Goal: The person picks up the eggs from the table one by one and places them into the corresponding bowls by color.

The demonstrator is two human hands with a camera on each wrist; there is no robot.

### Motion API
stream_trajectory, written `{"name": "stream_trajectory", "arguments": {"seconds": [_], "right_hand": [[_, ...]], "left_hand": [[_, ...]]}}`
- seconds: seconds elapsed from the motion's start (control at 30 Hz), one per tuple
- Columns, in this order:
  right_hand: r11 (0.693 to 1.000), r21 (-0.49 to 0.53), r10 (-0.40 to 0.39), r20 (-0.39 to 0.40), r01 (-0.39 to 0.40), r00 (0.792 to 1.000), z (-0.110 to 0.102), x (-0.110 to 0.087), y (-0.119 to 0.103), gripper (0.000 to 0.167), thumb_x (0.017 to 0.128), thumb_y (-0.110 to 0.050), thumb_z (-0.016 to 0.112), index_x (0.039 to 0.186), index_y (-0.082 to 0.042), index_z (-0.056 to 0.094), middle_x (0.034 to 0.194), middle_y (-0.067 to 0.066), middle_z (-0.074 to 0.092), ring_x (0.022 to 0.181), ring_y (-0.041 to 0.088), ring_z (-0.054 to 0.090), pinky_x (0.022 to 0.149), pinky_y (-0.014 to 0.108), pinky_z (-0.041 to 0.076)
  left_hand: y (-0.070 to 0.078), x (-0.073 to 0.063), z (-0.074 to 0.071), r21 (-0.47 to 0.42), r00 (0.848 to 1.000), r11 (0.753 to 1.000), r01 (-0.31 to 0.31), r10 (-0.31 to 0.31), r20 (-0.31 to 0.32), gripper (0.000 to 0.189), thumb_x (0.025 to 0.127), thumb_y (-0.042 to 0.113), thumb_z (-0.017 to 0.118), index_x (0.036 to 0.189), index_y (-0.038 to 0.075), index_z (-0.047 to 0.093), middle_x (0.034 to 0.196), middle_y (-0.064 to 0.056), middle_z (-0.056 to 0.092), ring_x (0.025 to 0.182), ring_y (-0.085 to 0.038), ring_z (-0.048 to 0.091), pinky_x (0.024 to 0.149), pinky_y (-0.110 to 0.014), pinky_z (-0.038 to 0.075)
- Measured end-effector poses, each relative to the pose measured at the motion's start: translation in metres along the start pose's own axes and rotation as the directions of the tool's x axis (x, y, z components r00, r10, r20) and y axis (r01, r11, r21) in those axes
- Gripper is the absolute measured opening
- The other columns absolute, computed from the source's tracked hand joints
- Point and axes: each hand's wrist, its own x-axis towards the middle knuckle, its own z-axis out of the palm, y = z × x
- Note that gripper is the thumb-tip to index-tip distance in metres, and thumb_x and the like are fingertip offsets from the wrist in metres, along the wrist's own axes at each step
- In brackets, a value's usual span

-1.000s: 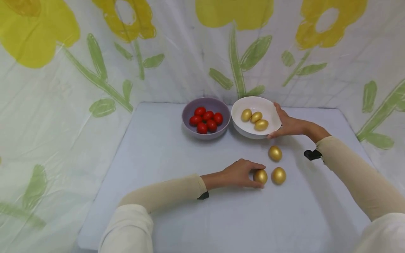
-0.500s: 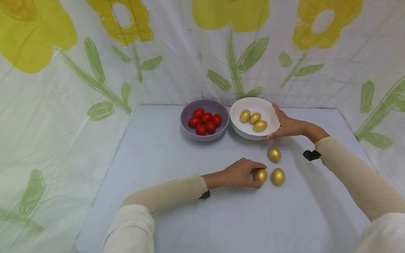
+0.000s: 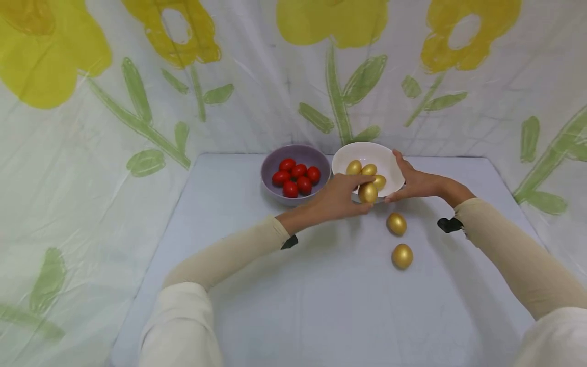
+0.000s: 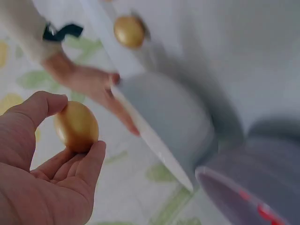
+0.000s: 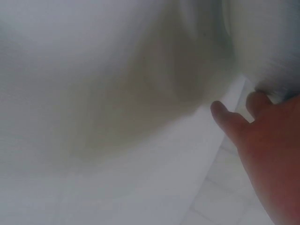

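My left hand (image 3: 337, 200) pinches a golden egg (image 3: 368, 193) between thumb and fingertips, in front of the white bowl's near rim. The left wrist view shows that egg (image 4: 77, 126) raised off the table, with the bowl's outer wall (image 4: 164, 112) beyond it. Several golden eggs (image 3: 354, 167) lie inside the white bowl (image 3: 390, 165). My right hand (image 3: 415, 181) holds this bowl at its right side, thumb toward the front and fingers toward the back. Two more golden eggs, a nearer one (image 3: 402, 256) and a farther one (image 3: 396, 224), lie on the table.
A purple bowl (image 3: 270, 186) with several red eggs (image 3: 290, 189) stands just left of the white bowl. Both bowls are near the back edge of the pale table (image 3: 321, 306). Behind hangs a flower-patterned curtain (image 3: 257, 102).
My left hand has lifted one golden egg off the table and carried it away from me to the white bowl's near rim. The right hand keeps its place on the bowl.
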Motion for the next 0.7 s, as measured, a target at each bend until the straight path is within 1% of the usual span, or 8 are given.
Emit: {"name": "stream_trajectory", "arguments": {"seconds": [0.1,0.17,0.23,0.3,0.37,0.5,0.6,0.7], "right_hand": [[1.000,-0.003,0.007,0.000,-0.007,1.000,-0.001,-0.002,-0.001,0.144,0.086,-0.035,0.089,0.162,-0.019,-0.032,0.172,0.020,-0.023,0.159,0.046,-0.011,0.122,0.073,0.009],[1.000,-0.003,0.015,-0.001,-0.015,1.000,-0.001,-0.003,0.000,0.144,0.086,-0.036,0.090,0.162,-0.020,-0.032,0.172,0.020,-0.022,0.159,0.046,-0.010,0.122,0.072,0.008],[1.000,-0.006,0.021,-0.002,-0.021,1.000,0.000,-0.002,0.001,0.145,0.086,-0.036,0.090,0.162,-0.020,-0.033,0.172,0.021,-0.022,0.160,0.046,-0.010,0.123,0.072,0.008],[1.000,-0.007,0.022,-0.002,-0.022,1.000,0.001,-0.002,0.001,0.145,0.085,-0.037,0.090,0.162,-0.020,-0.032,0.173,0.021,-0.021,0.160,0.045,-0.009,0.123,0.071,0.008],[1.000,-0.007,0.025,-0.002,-0.025,1.000,0.002,-0.002,0.000,0.145,0.085,-0.039,0.090,0.162,-0.020,-0.032,0.173,0.020,-0.021,0.160,0.045,-0.009,0.124,0.070,0.008],[0.999,-0.006,0.034,-0.002,-0.034,0.999,0.003,-0.002,-0.001,0.145,0.085,-0.042,0.090,0.162,-0.023,-0.032,0.173,0.020,-0.020,0.160,0.044,-0.009,0.124,0.069,0.007],[0.999,-0.006,0.035,0.001,-0.035,0.999,0.002,-0.003,-0.001,0.145,0.086,-0.042,0.089,0.162,-0.023,-0.032,0.173,0.019,-0.021,0.160,0.044,-0.010,0.124,0.069,0.006],[0.999,-0.010,0.033,0.001,-0.033,0.999,0.000,-0.003,-0.001,0.145,0.086,-0.043,0.089,0.162,-0.023,-0.033,0.173,0.020,-0.021,0.160,0.045,-0.010,0.124,0.069,0.006]], "left_hand": [[-0.007,0.020,-0.018,0.049,0.997,0.996,0.073,-0.071,-0.044,0.060,0.093,0.027,0.079,0.147,0.008,0.062,0.132,-0.002,0.071,0.110,-0.012,0.064,0.096,-0.018,0.049],[-0.012,0.033,-0.025,0.082,0.993,0.990,0.116,-0.112,-0.046,0.060,0.093,0.025,0.079,0.147,0.006,0.061,0.135,-0.005,0.070,0.112,-0.014,0.065,0.097,-0.020,0.050],[-0.018,0.044,-0.027,0.108,0.987,0.981,0.159,-0.156,-0.032,0.060,0.094,0.023,0.078,0.148,0.005,0.060,0.136,-0.007,0.069,0.113,-0.016,0.064,0.098,-0.022,0.051],[-0.026,0.052,-0.026,0.166,0.983,0.969,0.184,-0.184,-0.016,0.057,0.094,0.021,0.077,0.146,0.004,0.061,0.132,-0.008,0.070,0.111,-0.018,0.065,0.096,-0.024,0.051],[-0.033,0.059,-0.022,0.228,0.979,0.953,0.197,-0.203,0.003,0.048,0.093,0.018,0.077,0.138,0.003,0.066,0.122,-0.008,0.073,0.104,-0.020,0.064,0.090,-0.026,0.052],[-0.047,0.068,-0.009,0.377,0.974,0.905,0.196,-0.224,0.031,0.031,0.092,0.016,0.077,0.121,0.005,0.070,0.103,-0.004,0.070,0.091,-0.020,0.060,0.078,-0.030,0.049],[-0.052,0.072,-0.001,0.450,0.964,0.867,0.216,-0.262,0.041,0.026,0.092,0.014,0.077,0.115,0.007,0.069,0.102,-0.004,0.067,0.093,-0.021,0.060,0.079,-0.032,0.050],[-0.052,0.077,0.002,0.487,0.948,0.836,0.254,-0.316,0.046,0.025,0.092,0.012,0.077,0.114,0.008,0.068,0.107,-0.006,0.066,0.098,-0.024,0.063,0.083,-0.034,0.053]]}}
